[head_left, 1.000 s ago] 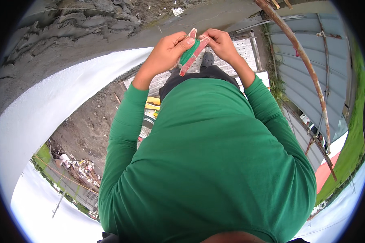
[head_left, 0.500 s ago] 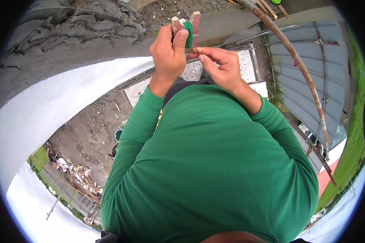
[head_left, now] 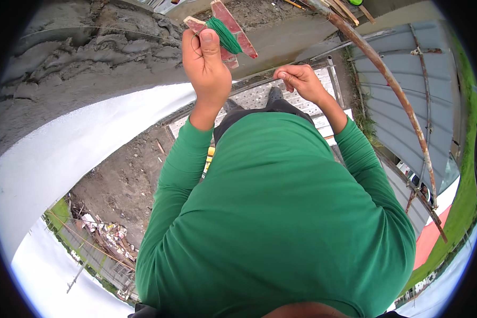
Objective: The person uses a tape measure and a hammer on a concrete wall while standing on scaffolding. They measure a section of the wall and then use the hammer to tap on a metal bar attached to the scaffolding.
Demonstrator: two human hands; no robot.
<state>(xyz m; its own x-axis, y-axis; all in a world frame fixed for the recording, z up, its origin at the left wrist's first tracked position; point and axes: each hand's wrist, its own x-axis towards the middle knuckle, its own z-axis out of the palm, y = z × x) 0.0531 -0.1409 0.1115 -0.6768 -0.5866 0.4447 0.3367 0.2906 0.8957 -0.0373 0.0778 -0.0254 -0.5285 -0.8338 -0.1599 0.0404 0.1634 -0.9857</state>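
My left hand (head_left: pixel 209 79) is closed on a reddish H-shaped wooden string winder (head_left: pixel 245 43), its thumb pressed near one end. Green string (head_left: pixel 223 34) is wrapped thickly round the winder's middle, and a thin loose loop shows beside the thumb. To the right and lower, apart from the winder, my right hand (head_left: pixel 305 84) has its thumb and forefinger pinched together. Whatever lies in that pinch is too fine to make out.
Rough grey mortar (head_left: pixel 100 58) covers the wall at left, above a smooth white surface (head_left: pixel 85 135). Under my shoes is a pale perforated platform (head_left: pixel 257 98). A rusty bent pole (head_left: pixel 387 77) crosses in front of grey metal sheeting (head_left: pixel 397 98) at right. Rubble (head_left: pixel 108 233) lies lower left.
My left hand has moved left and tilted the winder. My right hand has drawn away from it to the right, still pinched, so a wide gap now separates the hands.
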